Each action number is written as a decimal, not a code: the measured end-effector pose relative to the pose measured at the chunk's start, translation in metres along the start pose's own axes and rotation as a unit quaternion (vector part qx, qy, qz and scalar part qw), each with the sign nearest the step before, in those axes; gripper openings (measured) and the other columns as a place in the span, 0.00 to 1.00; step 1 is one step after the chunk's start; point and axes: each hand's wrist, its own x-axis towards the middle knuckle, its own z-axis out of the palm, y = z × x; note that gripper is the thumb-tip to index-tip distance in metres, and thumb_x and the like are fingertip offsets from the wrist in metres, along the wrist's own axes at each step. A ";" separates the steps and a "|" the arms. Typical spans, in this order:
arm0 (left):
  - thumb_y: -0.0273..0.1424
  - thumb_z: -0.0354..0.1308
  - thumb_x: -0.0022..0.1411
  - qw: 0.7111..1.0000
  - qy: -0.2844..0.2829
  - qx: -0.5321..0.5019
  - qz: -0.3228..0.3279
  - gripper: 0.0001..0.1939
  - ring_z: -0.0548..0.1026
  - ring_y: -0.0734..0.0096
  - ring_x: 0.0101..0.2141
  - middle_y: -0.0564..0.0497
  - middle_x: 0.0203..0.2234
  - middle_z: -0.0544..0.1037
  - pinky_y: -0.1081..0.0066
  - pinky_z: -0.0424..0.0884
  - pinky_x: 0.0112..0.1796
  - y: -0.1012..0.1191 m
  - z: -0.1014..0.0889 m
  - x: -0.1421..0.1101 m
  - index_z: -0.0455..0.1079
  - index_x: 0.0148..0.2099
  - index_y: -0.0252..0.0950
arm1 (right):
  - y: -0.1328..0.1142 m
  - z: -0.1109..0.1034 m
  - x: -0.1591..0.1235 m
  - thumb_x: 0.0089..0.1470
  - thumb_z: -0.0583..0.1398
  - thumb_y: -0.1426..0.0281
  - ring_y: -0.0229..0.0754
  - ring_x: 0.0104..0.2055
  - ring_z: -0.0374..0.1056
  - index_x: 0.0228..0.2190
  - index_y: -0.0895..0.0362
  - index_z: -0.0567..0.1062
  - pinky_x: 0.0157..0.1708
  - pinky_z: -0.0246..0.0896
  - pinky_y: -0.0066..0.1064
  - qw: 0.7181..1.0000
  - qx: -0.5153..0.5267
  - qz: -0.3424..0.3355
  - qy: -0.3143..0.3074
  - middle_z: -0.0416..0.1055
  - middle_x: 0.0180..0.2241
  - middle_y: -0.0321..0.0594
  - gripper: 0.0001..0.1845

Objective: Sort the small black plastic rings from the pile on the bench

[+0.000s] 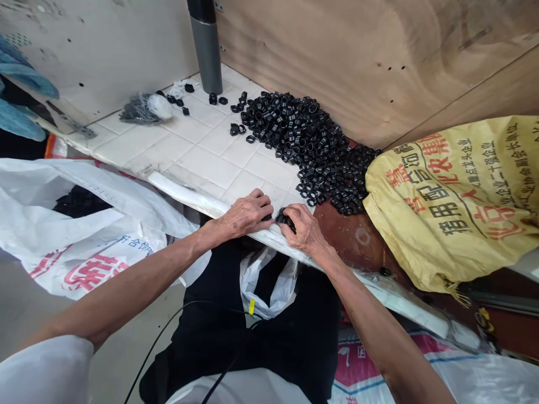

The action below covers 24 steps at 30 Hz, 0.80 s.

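My left hand [247,215] is at the front edge of the tiled worktop, its fingers curled over a small black piece that is mostly hidden beneath them. Just to the right, my right hand [304,229] has its thumb and fingers closed around black plastic rings [284,217]; how many is hidden. The two hands are close together but apart. Beyond them lies a large heap of black plastic rings [301,132], spread from the back wall towards my right hand.
A yellow woven sack [458,207] lies right of the heap. A grey post [206,56] stands at the back, with a plastic bag of dark pieces [143,108] to its left. White sacks [105,235] hang below the front edge at left. A black cable [168,322] crosses my lap.
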 end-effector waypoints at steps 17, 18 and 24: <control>0.28 0.59 0.59 0.886 0.193 -0.327 -0.266 0.03 0.74 0.72 0.32 0.52 0.31 0.76 0.71 0.71 0.36 0.075 -0.039 -0.008 0.71 0.32 0.36 | -0.067 -0.026 -0.046 0.50 0.62 0.69 0.40 0.31 0.67 0.38 0.53 0.71 0.33 0.66 0.31 0.963 0.124 0.202 0.130 0.72 0.33 0.35 0.11; 0.29 0.59 0.58 0.870 0.187 -0.366 -0.272 0.04 0.74 0.72 0.31 0.53 0.29 0.76 0.71 0.71 0.35 0.094 -0.038 -0.016 0.71 0.31 0.36 | -0.079 -0.027 -0.059 0.50 0.62 0.68 0.40 0.30 0.67 0.38 0.52 0.71 0.32 0.65 0.31 0.958 0.151 0.219 0.108 0.72 0.32 0.35 0.11; 0.32 0.57 0.57 0.746 0.037 -0.463 -0.478 0.06 0.73 0.73 0.26 0.56 0.24 0.75 0.74 0.70 0.28 0.150 0.039 -0.054 0.71 0.29 0.38 | -0.098 0.032 -0.127 0.49 0.60 0.71 0.37 0.26 0.64 0.35 0.54 0.71 0.27 0.62 0.28 0.876 0.271 0.400 0.000 0.69 0.26 0.30 0.08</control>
